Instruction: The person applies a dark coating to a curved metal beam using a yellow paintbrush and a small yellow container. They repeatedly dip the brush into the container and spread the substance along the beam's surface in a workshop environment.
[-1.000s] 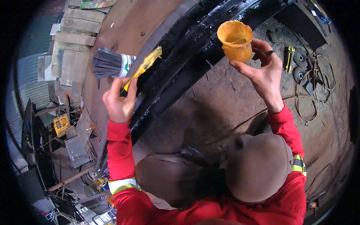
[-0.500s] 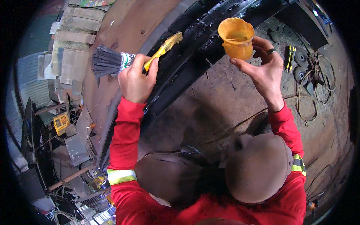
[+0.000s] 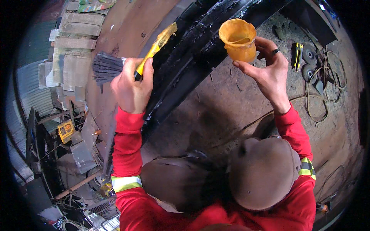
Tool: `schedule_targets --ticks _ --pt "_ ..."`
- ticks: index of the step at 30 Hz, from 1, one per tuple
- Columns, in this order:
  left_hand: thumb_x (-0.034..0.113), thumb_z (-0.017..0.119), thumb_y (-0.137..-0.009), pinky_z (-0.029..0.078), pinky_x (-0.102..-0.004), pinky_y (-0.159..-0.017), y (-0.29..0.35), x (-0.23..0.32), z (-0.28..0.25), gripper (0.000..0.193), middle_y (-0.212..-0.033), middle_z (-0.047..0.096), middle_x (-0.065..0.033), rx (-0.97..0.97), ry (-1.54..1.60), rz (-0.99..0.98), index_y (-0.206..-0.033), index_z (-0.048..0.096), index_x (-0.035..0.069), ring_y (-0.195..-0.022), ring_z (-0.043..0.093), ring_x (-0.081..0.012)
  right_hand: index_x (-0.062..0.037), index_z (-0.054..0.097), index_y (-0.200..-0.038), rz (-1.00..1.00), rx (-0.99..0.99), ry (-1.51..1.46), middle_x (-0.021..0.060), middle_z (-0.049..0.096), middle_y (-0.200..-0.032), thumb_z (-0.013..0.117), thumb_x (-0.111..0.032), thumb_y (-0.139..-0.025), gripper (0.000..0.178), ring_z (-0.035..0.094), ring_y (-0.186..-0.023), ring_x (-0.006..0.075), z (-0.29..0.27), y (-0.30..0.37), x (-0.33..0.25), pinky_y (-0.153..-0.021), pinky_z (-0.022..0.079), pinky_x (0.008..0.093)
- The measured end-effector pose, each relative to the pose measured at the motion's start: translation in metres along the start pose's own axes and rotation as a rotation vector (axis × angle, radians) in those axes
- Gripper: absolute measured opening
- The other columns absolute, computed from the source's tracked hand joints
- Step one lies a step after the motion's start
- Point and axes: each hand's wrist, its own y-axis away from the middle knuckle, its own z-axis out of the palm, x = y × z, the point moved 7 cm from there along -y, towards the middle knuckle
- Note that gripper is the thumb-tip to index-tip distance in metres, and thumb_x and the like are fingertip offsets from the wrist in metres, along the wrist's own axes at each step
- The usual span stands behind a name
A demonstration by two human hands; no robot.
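Observation:
My left hand [image 3: 133, 82] is closed round a yellow-and-black handle; this tool [image 3: 158, 44] points up and right, its ragged tip coated in yellow-brown paste. Whether the tip is bristles or a blade is hidden by the paste. My right hand [image 3: 268, 69] grips an orange cup [image 3: 239, 48] from its right side, thumb below and fingers behind. The cup's mouth tilts toward me and smeared orange residue shows inside. The tool and the cup are apart. Behind my left hand lies a bundle of grey welding rods [image 3: 108, 68], partly hidden by the hand.
A long black-painted steel beam [image 3: 185, 65] runs diagonally beneath my hands. To the right lie a yellow-and-black tool [image 3: 297, 57], grinding discs [image 3: 308, 54] and a looped cable [image 3: 308, 109]. Cardboard pieces [image 3: 77, 50] and scrap metal [image 3: 82, 157] fill the left side.
My left hand has shifted slightly left and nearer me, with the tool now tilted more upright. The cup in my right hand has moved a little left.

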Motion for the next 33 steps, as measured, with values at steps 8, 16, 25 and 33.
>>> schedule_targets --ticks 8,16,25,33 --pt "0.018 0.077 -0.081 0.049 -0.0337 -0.051 0.003 0.002 0.012 0.018 -0.063 0.064 -0.0117 -0.027 -0.083 0.116 -0.078 0.062 0.008 -0.055 0.066 -0.0275 0.0040 0.059 -0.121 -0.047 0.031 0.003 0.0092 0.067 -0.110 0.090 -0.015 -0.067 0.065 0.063 -0.100 0.0154 -0.003 -0.003 -0.005 -0.090 0.050 0.0308" --pt "0.022 0.075 -0.083 0.048 -0.0398 -0.049 -0.008 0.019 0.025 0.019 -0.059 0.062 -0.0126 -0.053 -0.143 0.116 -0.079 0.060 0.011 -0.055 0.065 -0.0315 -0.0034 0.066 -0.115 -0.012 0.064 -0.084 0.0074 0.070 -0.104 0.089 -0.024 -0.064 0.059 0.065 -0.095 0.0153 0.001 0.000 0.003 -0.081 0.048 0.0295" --pt "0.023 0.074 -0.083 0.048 -0.0404 -0.049 -0.012 0.022 0.026 0.021 -0.057 0.060 -0.0127 -0.034 -0.104 0.096 -0.079 0.058 0.010 -0.053 0.064 -0.0330 -0.0034 0.066 -0.113 -0.015 0.095 -0.061 0.0063 0.071 -0.103 0.090 -0.025 -0.063 0.060 0.065 -0.094 0.0155 -0.004 0.001 0.003 -0.080 0.047 0.0292" --pt "0.005 0.076 -0.078 0.050 -0.0348 -0.061 0.012 0.007 0.005 0.017 -0.085 0.065 -0.0125 -0.168 -0.117 0.130 -0.090 0.065 0.003 -0.072 0.066 -0.0302 -0.0030 0.066 -0.114 0.008 0.084 -0.059 0.0051 0.070 -0.104 0.090 -0.024 -0.062 0.061 0.063 -0.094 0.0140 -0.001 0.003 0.007 -0.078 0.046 0.0281"
